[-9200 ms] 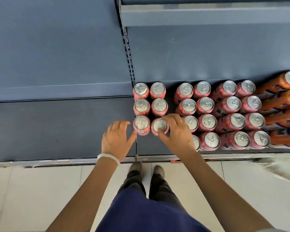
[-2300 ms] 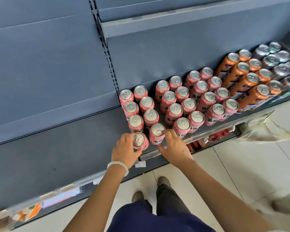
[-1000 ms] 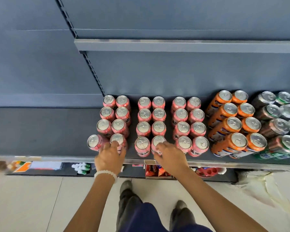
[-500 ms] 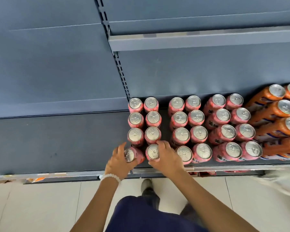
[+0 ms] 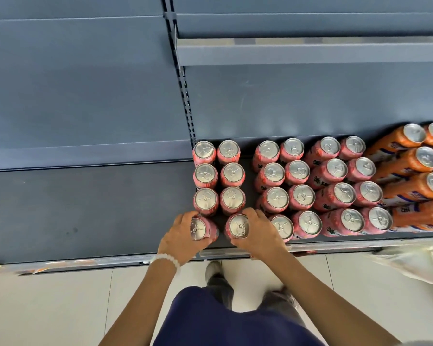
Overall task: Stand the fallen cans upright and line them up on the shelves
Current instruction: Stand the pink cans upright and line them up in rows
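Pink cans stand upright in rows on the dark shelf. My left hand grips the front-left pink can, which tilts a little to the left. Around the neighbouring front pink can curls my right hand; that can stands at the front of the second column. Behind these two, a block of upright pink cans stands in two columns. A second block of upright pink cans fills the shelf to the right.
Orange cans stand at the far right of the shelf. The shelf's left half is bare dark surface. An upper shelf edge overhangs the back. A crumpled plastic sheet lies on the tiled floor at the right. My feet stand close below the shelf rim.
Both hands stay on the two front cans. The left can has come closer to upright and both cans sit nearer the columns behind them. The camera has moved.
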